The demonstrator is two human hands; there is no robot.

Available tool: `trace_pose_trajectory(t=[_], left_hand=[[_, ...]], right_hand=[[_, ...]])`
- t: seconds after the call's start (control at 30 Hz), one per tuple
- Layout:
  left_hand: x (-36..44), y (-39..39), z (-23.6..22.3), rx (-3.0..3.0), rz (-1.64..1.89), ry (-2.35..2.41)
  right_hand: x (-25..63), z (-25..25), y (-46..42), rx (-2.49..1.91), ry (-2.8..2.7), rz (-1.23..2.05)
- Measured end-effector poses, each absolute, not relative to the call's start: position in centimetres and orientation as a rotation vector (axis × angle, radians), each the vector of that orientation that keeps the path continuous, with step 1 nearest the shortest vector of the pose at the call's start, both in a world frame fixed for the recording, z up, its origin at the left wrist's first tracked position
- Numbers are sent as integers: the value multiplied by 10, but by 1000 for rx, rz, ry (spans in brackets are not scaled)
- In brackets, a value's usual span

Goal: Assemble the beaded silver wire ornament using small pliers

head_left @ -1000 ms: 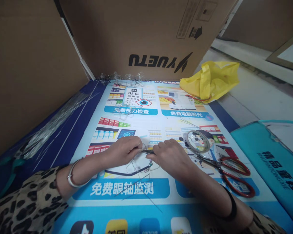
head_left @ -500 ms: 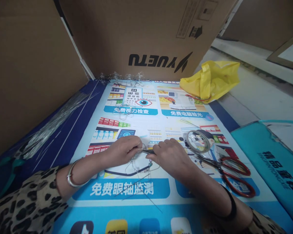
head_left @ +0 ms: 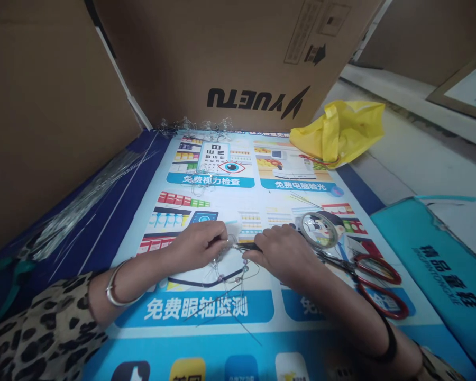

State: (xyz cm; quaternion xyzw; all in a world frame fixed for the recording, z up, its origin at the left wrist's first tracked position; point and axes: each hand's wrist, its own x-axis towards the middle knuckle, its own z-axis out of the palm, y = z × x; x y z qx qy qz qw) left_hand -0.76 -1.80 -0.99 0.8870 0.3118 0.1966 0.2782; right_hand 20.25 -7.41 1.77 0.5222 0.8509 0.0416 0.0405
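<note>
My left hand (head_left: 202,242) is closed in a pinch on thin beaded wire (head_left: 238,279), whose strands and small clear beads hang below my fingers. Wrapped in my right hand (head_left: 283,256) are dark pointed pliers (head_left: 246,246); their handles are hidden in my palm. The tips reach left to the wire close to my left fingertips. Whether the jaws grip the wire is too small to tell. Right of my right hand lie a roll of clear tape (head_left: 320,230) and red-handled scissors (head_left: 378,286), both on the printed poster (head_left: 257,330).
A bundle of straight wires (head_left: 69,225) lies at left, by a cardboard panel (head_left: 51,116). Finished-looking beaded wire pieces (head_left: 198,126) lie at the back against a cardboard box (head_left: 222,58). A yellow bag (head_left: 345,132) and a teal bag (head_left: 428,264) are at right.
My right hand has shifted slightly right, and more of the pliers' tips shows between my hands. The beaded wire hangs more spread out below. The view has moved a little.
</note>
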Motion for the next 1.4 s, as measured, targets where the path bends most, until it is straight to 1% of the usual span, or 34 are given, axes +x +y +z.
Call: trace_pose_trajectory(t=[0.27,0.6,1.03,1.4], left_hand=[[-7,-18,-9,2363,534,817],[-8,-20,-8,2293,533,761],[-7,-18,-6,2175,447,837],[-7,-16,-2,2187,454,746]], right_hand=[[220,29,-97,1701,2532,-53],[213,20,-107,1681,2554,192],[210,13,-95,1628,2607,373],[205,19,-79,1509,2627,282]])
